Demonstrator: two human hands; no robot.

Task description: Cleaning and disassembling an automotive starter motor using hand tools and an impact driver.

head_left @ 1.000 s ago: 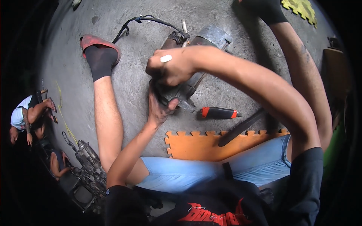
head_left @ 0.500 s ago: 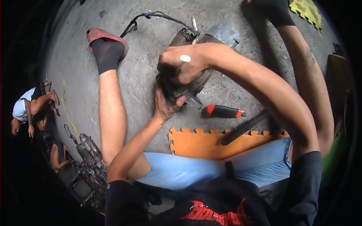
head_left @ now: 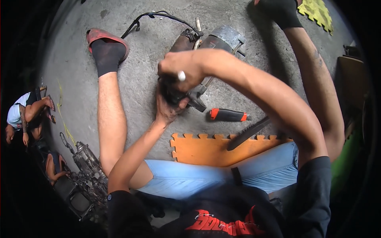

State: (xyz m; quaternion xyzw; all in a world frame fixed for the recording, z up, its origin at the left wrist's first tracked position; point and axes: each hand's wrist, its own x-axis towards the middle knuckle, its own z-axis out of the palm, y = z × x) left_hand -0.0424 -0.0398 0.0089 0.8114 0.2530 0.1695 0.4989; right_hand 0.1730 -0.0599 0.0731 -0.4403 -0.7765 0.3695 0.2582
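Between my legs on the floor lies a dirty metal motor assembly [head_left: 223, 38] with two cylinders, one capped in silver. My left hand [head_left: 168, 109] is wrapped round its dark near end from the left and below. Over the top of that end bends my right hand [head_left: 184, 67], its fingers curled down and partly smeared by motion. What the right fingers grip is hidden beneath them. A small white patch shows on the back of this hand. Right of the near end rests a black-and-red tool handle [head_left: 229, 115], touched by neither hand.
A black cable [head_left: 149, 15] runs left from the assembly. An orange foam mat [head_left: 198, 148] lies nearer me, with a long dark toothed strip [head_left: 248, 135] across it. Greasy machine parts [head_left: 85, 158] stand at the left, and another person [head_left: 24, 111] sits beyond them. A yellow mat [head_left: 316, 14] lies far right.
The view has shifted slightly, so everything sits further left in the picture. My right hand has turned a little at the wrist over the assembly. The left hand keeps its hold.
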